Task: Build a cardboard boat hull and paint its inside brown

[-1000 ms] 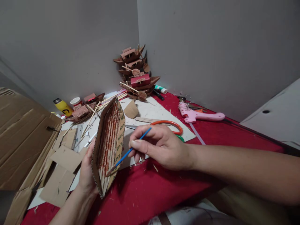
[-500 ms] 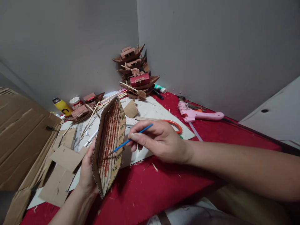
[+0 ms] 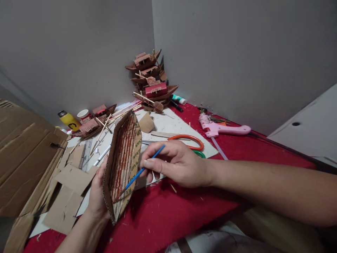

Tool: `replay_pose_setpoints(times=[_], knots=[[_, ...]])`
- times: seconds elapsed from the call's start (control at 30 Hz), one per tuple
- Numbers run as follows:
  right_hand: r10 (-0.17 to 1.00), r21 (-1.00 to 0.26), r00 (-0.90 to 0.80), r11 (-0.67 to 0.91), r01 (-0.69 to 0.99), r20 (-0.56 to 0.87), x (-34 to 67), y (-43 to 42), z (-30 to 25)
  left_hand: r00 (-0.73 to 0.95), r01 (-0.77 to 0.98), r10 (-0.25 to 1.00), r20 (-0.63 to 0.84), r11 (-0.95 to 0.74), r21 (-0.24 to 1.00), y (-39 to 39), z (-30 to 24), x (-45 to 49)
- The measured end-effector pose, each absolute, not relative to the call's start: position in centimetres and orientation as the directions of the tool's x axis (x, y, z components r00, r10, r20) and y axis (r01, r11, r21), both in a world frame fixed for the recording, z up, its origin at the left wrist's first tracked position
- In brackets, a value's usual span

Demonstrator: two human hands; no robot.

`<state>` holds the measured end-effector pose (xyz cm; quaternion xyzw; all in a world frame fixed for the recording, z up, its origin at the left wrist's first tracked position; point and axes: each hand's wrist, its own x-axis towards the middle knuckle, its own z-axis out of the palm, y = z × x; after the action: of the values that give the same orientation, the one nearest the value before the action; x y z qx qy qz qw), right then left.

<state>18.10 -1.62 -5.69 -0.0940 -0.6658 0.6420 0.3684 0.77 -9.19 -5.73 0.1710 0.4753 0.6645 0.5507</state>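
My left hand (image 3: 98,196) grips a cardboard boat hull (image 3: 124,154) from its left side, holding it tilted up with the hollow facing me; the fingers behind it are hidden. Reddish-brown paint streaks the ridged inside, and the near end is still bare cardboard colour. Between thumb and fingers my right hand (image 3: 173,163) pinches a thin blue paintbrush (image 3: 147,165). The brush tip rests inside the hull near its lower end. Scissors (image 3: 189,138) with orange and green handles lie just behind my right hand.
Several finished brown model boats (image 3: 155,93) are stacked in the corner. A pink glue gun (image 3: 223,129) lies at the right on the red cloth (image 3: 168,225). Cardboard pieces (image 3: 63,207), a yellow bottle (image 3: 68,120), a paper cup (image 3: 83,114) and thin sticks (image 3: 126,111) are at the left.
My right hand has moved slightly down and left, bringing the brush tip from the hull's middle toward its near end. More reddish-brown paint shows there. The left hand stays in place.
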Motion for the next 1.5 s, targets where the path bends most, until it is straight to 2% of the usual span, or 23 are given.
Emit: replay_pose_setpoints(times=[0.1,0.2,0.27,0.37,0.47,0.6,0.7,0.8,0.9,1.03,1.13,1.23,1.33,1.4,1.5], knots=[[0.639,-0.911,-0.651,0.246,-0.332,0.410,18.3,-0.8,-5.3,-0.323,-0.564,0.910,-0.259,0.034,0.825,-9.2,-5.5,0.9],[0.652,-0.907,-0.631,0.271,-0.323,0.420,18.8,-0.1,-4.4,-0.291,-0.580,0.912,-0.290,0.073,0.811,-9.2,-5.3,0.9],[0.628,-0.921,-0.674,0.232,-0.313,0.388,19.1,0.0,-3.9,-0.298,-0.578,0.906,-0.300,0.078,0.812,-9.3,-5.2,0.9],[0.535,-0.943,-0.776,0.200,-0.267,0.333,19.3,-0.1,-3.7,-0.312,-0.558,0.908,-0.279,0.062,0.828,-9.3,-5.3,0.8],[0.521,-0.916,-0.768,0.336,-0.218,0.373,19.3,-0.1,-3.7,-0.333,-0.540,0.904,-0.269,0.051,0.840,-9.1,-5.5,0.7],[0.577,-0.826,-0.635,0.532,-0.185,0.514,19.6,-0.1,-3.7,-0.347,-0.537,0.883,-0.316,0.089,0.839,-9.0,-5.5,0.6],[0.482,-0.735,-0.644,0.650,-0.192,0.594,19.7,-0.5,-3.8,-0.362,-0.540,0.881,-0.303,0.066,0.839,-9.0,-5.5,0.6],[0.349,-0.584,-0.649,0.791,-0.184,0.676,19.7,-0.6,-4.0,-0.373,-0.552,0.882,-0.288,0.039,0.833,-9.1,-5.6,0.5],[0.327,-0.475,-0.582,0.872,-0.119,0.745,19.7,-0.5,-4.2,-0.353,-0.566,0.890,-0.288,0.042,0.823,-9.1,-5.7,0.5],[0.244,-0.372,-0.554,0.919,-0.130,0.796,19.8,-0.8,-4.3,-0.367,-0.568,0.884,-0.289,0.033,0.822,-8.9,-5.8,0.5],[0.168,-0.379,-0.621,0.898,-0.224,0.766,19.8,-1.5,-4.3,-0.412,-0.580,0.866,-0.283,-0.010,0.815,-8.7,-5.8,0.5],[0.209,-0.418,-0.613,0.882,-0.218,0.762,19.9,-1.8,-4.2,-0.426,-0.571,0.867,-0.258,-0.036,0.820,-8.7,-5.9,0.5],[0.256,-0.372,-0.551,0.922,-0.106,0.794,19.9,-1.7,-4.2,-0.412,-0.548,0.880,-0.236,-0.033,0.836,-8.7,-6.0,0.4],[0.195,-0.309,-0.563,0.944,-0.114,0.803,19.8,-1.7,-4.4,-0.445,-0.537,0.869,-0.218,-0.064,0.841,-8.7,-6.0,0.4],[0.087,-0.295,-0.618,0.924,-0.243,0.782,19.7,-2.1,-4.7,-0.491,-0.541,0.843,-0.221,-0.096,0.835,-8.5,-6.0,0.4]])
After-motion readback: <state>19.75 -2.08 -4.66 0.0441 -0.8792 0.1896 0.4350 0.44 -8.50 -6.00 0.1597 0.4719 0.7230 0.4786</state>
